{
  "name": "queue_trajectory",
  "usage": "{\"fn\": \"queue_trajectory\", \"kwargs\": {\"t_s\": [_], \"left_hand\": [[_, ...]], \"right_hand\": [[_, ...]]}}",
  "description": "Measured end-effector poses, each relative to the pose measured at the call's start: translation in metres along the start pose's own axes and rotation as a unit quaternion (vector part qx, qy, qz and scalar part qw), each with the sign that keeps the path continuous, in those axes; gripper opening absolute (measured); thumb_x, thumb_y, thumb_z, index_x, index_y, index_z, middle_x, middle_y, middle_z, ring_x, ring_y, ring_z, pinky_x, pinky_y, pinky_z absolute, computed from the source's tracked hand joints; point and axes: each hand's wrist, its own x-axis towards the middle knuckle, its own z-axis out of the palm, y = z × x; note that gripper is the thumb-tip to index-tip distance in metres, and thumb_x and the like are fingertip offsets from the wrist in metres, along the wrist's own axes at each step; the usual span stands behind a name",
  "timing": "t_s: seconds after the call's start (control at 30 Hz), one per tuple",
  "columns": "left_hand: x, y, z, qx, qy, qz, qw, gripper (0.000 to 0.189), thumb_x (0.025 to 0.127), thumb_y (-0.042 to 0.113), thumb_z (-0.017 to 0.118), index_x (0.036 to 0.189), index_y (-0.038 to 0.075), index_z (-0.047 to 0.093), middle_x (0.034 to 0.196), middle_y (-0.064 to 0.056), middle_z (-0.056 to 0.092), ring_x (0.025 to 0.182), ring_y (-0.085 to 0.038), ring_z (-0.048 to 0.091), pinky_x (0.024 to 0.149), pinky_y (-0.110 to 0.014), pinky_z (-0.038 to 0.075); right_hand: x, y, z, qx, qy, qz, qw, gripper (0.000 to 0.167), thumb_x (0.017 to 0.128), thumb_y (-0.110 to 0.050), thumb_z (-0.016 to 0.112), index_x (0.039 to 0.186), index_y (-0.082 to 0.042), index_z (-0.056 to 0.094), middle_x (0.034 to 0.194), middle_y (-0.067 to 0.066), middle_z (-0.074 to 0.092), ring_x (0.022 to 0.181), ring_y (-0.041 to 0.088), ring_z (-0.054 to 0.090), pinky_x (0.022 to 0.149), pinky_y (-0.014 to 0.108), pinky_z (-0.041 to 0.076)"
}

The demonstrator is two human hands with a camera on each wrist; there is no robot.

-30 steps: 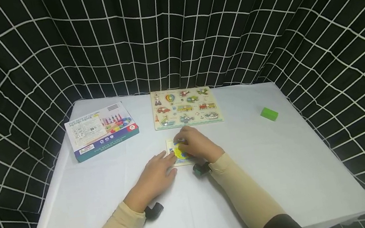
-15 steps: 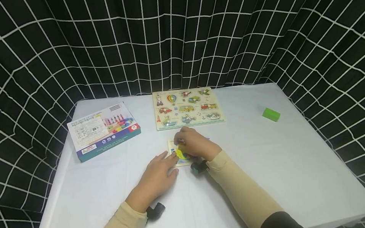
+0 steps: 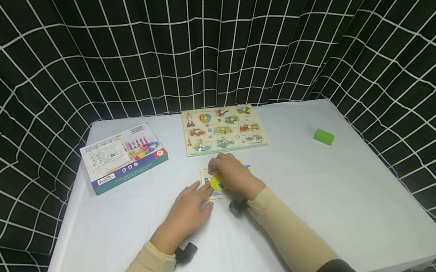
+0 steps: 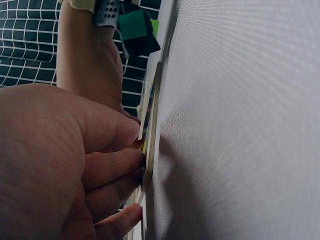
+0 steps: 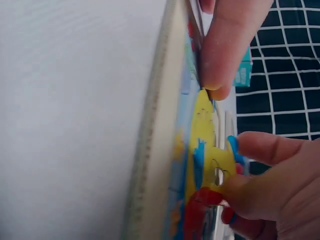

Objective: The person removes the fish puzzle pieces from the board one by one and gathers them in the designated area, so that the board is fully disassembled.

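Observation:
A small wooden picture puzzle point(image 3: 203, 173) lies flat at the middle of the table, partly covered by both hands. Yellow with blue and red parts, a puzzle piece point(image 5: 202, 125) shows on its face in the right wrist view. My right hand point(image 3: 235, 177) is over the puzzle, curled fingers and thumb pinching the piece near its blue edge. From the left, my left hand point(image 3: 190, 208) reaches in with fingers extended. Its fingertips touch the puzzle's left side and the yellow piece. The puzzle's right part is mostly hidden under my right hand.
Behind the small puzzle lies a larger wooden vehicle puzzle point(image 3: 225, 129). A toy box point(image 3: 125, 157) sits at the left, and a green block point(image 3: 323, 137) at the right. A white cloth covers the table point(image 3: 335, 212). Black gridded curtains point(image 3: 189, 43) stand around it.
My right hand has shifted and turned slightly over the puzzle, uncovering a little more of the yellow piece and the puzzle's right corner. My left hand keeps its place.

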Motion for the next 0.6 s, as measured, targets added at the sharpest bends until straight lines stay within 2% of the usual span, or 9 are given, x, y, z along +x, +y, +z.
{"fn": "queue_trajectory", "kwargs": {"t_s": [0.2,0.43,0.6], "left_hand": [[0.0,0.003,-0.003,-0.004,-0.004,0.001,1.0,0.047,0.108,0.027,0.067,0.152,0.011,0.065,0.165,-0.003,0.056,0.162,-0.035,0.041,0.134,-0.058,0.031],[-0.002,0.005,-0.005,-0.008,-0.008,-0.002,0.9999,0.047,0.108,0.026,0.067,0.152,0.011,0.065,0.166,-0.003,0.055,0.162,-0.035,0.04,0.134,-0.057,0.031],[-0.002,0.003,-0.004,-0.005,-0.009,-0.006,0.9999,0.047,0.108,0.028,0.066,0.153,0.012,0.065,0.166,-0.002,0.055,0.162,-0.035,0.04,0.134,-0.057,0.031]], "right_hand": [[-0.008,0.003,-0.001,0.027,0.025,0.008,0.9993,0.026,0.106,0.001,0.064,0.125,-0.012,0.074,0.123,0.005,0.076,0.119,0.026,0.066,0.111,0.042,0.056],[-0.015,0.007,-0.003,0.024,0.04,-0.006,0.9989,0.019,0.102,0.001,0.07,0.116,-0.008,0.079,0.114,0.005,0.079,0.11,0.025,0.069,0.105,0.041,0.058],[-0.021,0.016,-0.01,0.045,0.071,0.003,0.9965,0.018,0.102,-0.002,0.072,0.116,-0.011,0.08,0.116,0.003,0.08,0.116,0.025,0.071,0.111,0.043,0.057]]}}
